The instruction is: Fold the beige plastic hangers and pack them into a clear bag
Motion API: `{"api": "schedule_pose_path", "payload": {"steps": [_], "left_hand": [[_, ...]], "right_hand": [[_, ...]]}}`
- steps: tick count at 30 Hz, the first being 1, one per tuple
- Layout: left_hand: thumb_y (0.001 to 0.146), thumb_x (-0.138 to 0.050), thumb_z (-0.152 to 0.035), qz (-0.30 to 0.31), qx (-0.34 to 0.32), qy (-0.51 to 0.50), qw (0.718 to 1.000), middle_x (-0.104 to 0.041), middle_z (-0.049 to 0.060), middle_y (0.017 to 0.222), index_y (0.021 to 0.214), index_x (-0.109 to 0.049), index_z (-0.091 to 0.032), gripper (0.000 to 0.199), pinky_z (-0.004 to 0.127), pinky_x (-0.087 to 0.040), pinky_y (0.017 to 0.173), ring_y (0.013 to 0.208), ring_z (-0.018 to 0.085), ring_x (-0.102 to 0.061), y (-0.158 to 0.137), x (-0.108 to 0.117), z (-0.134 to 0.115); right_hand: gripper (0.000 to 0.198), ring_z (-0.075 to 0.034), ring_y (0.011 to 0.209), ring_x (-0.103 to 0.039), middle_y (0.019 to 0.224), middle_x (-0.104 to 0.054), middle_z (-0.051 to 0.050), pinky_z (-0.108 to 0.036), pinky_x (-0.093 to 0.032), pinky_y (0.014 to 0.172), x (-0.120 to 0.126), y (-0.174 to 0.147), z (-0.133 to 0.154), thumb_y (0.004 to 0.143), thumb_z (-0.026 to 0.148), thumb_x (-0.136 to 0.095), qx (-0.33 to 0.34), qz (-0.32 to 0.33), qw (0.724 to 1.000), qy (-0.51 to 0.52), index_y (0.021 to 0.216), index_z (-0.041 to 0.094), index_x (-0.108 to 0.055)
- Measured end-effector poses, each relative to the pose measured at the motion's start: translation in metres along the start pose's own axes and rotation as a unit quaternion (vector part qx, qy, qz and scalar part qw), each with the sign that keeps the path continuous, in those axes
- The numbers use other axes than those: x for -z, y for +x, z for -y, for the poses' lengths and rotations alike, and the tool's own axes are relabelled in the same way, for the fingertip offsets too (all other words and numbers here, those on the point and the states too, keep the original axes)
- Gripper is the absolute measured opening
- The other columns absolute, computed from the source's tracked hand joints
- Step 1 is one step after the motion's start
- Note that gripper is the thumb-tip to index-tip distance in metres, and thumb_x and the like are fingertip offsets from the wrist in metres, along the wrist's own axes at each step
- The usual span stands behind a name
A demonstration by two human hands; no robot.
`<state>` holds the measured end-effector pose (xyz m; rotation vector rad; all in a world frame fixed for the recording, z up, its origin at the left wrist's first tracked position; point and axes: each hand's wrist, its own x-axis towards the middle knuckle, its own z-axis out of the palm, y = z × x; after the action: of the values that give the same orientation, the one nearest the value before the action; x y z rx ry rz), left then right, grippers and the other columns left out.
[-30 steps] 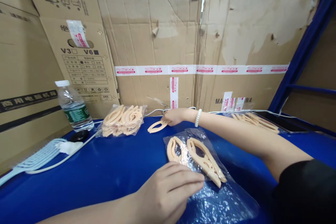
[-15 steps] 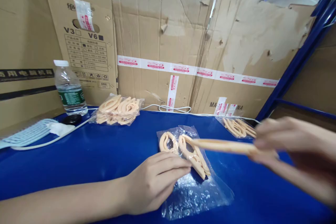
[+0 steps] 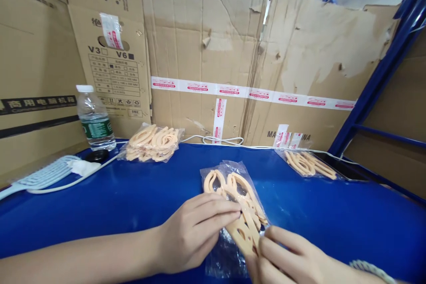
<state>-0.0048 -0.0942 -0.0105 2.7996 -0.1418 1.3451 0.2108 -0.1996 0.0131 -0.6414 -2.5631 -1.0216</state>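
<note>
A clear plastic bag [image 3: 237,167] lies flat on the blue table, with beige folding hangers [image 3: 240,182] inside, their looped ends away from me. My left hand [image 3: 203,226] is closed at the near part of the bag, fingers pressed on its film. My right hand [image 3: 289,255] grips the near end of another beige folding hanger [image 3: 243,233], which has holes along its flat body. That hanger slants in over the bag, its far end close to the left fingertips. Whether it is under the film, I cannot tell.
A filled bag of beige hangers [image 3: 151,143] lies at the back left, another bag [image 3: 308,164] at the back right beside a dark flat object [image 3: 342,169]. A water bottle [image 3: 96,122], a light-blue hairbrush [image 3: 49,173] and a white cable [image 3: 221,141] line the back. Cardboard [image 3: 203,44] walls the table.
My right hand has come from the right to the bag's near side, bringing the hanger in over it. My left hand has stayed on the bag. The view has shifted slightly.
</note>
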Motion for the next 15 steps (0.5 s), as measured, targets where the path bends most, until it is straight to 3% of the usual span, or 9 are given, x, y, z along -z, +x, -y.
{"api": "schedule_pose_path", "payload": {"steps": [3, 6, 8, 12, 15], "left_hand": [[0.083, -0.048, 0.005, 0.001, -0.001, 0.009, 1.0, -0.069, 0.02, 0.116, 0.12, -0.061, -0.002, 0.04, 0.038, -0.054, 0.099, 0.111, 0.024, -0.064, 0.0, 0.0, 0.0], [0.084, -0.048, 0.003, 0.003, -0.007, 0.0, 1.0, -0.069, 0.02, 0.116, 0.12, -0.061, -0.002, 0.038, 0.037, -0.054, 0.099, 0.112, 0.024, -0.064, 0.0, 0.001, 0.0], [0.084, -0.049, 0.003, 0.003, -0.005, -0.001, 1.0, -0.069, 0.019, 0.116, 0.119, -0.061, -0.002, 0.038, 0.036, -0.055, 0.099, 0.112, 0.024, -0.064, 0.001, 0.001, -0.001], [0.083, -0.052, 0.003, 0.023, -0.002, 0.001, 1.0, -0.07, 0.018, 0.114, 0.118, -0.062, -0.003, 0.038, 0.036, -0.057, 0.095, 0.106, 0.023, -0.066, 0.002, 0.003, -0.001], [0.084, -0.052, 0.0, 0.034, -0.012, -0.002, 0.999, -0.072, 0.016, 0.11, 0.116, -0.063, -0.005, 0.035, 0.035, -0.058, 0.092, 0.1, 0.021, -0.068, 0.001, 0.006, 0.0]], "right_hand": [[0.021, -0.016, 0.057, -0.058, 0.064, -0.062, -0.002, -0.03, -0.051, 0.058, -0.016, 0.01, -0.006, 0.09, 0.004, -0.05, 0.039, -0.021, 0.998, -0.038, 0.082, 0.014, -0.067], [0.019, -0.024, 0.077, -0.069, 0.082, -0.073, -0.011, -0.038, -0.055, 0.075, -0.022, 0.013, -0.002, 0.088, 0.007, -0.051, 0.009, -0.015, 0.998, -0.056, 0.095, 0.008, -0.069], [0.023, -0.027, 0.086, -0.07, 0.088, -0.075, -0.014, -0.039, -0.055, 0.08, -0.014, 0.011, 0.002, 0.088, 0.006, -0.051, -0.013, -0.008, 0.998, -0.06, 0.102, 0.006, -0.07], [0.027, -0.025, 0.085, -0.068, 0.088, -0.075, -0.01, -0.036, -0.054, 0.072, 0.015, -0.004, -0.009, 0.092, 0.006, -0.047, -0.063, 0.014, 0.998, -0.005, 0.108, 0.01, -0.069], [0.033, -0.027, 0.091, -0.064, 0.096, -0.072, -0.014, -0.041, -0.053, 0.073, 0.021, -0.023, -0.033, 0.095, 0.007, -0.04, -0.136, -0.046, 0.989, 0.021, 0.119, 0.008, -0.062]]}}
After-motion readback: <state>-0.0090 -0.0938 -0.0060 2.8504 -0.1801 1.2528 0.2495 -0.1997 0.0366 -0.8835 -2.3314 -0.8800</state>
